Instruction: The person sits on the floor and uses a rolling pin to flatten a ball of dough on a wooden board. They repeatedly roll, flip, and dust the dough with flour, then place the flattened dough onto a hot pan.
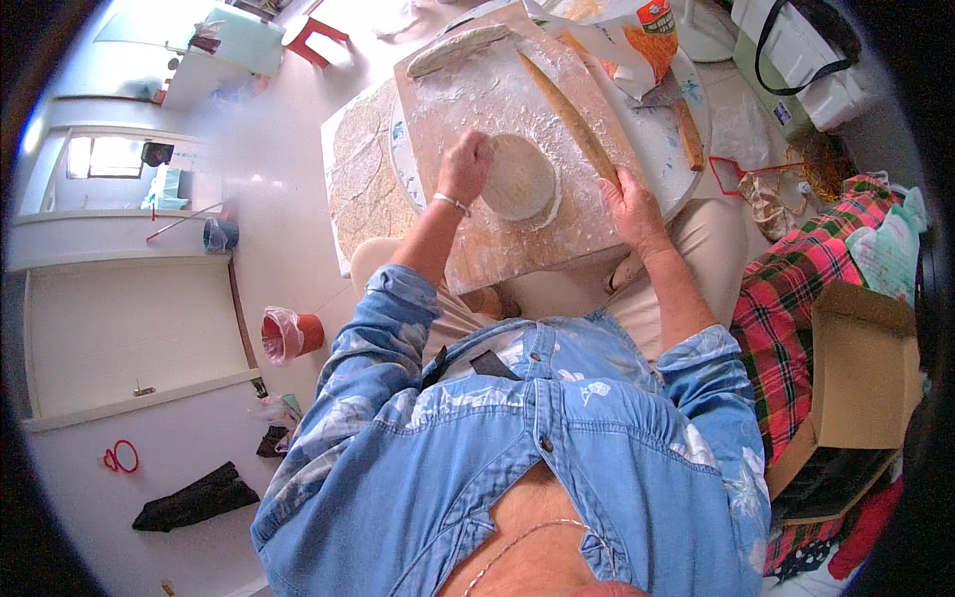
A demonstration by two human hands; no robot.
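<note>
A round, flattened disc of dough lies on a floured wooden board before me. My left hand, with a bangle at the wrist, is curled into a fist over the disc's left edge; anything inside the fist is hidden. At the board's right side my right hand grips the near end of a tapered wooden rolling pin. The pin slants away across the board, apart from the dough. A long, floured piece of dough rests along the board's far edge.
Thin dough sheets lie on a surface at left. Behind the board's right side are a printed plastic bag and a wooden-handled cleaver on a round table. A red bin stands left, an open cardboard box right.
</note>
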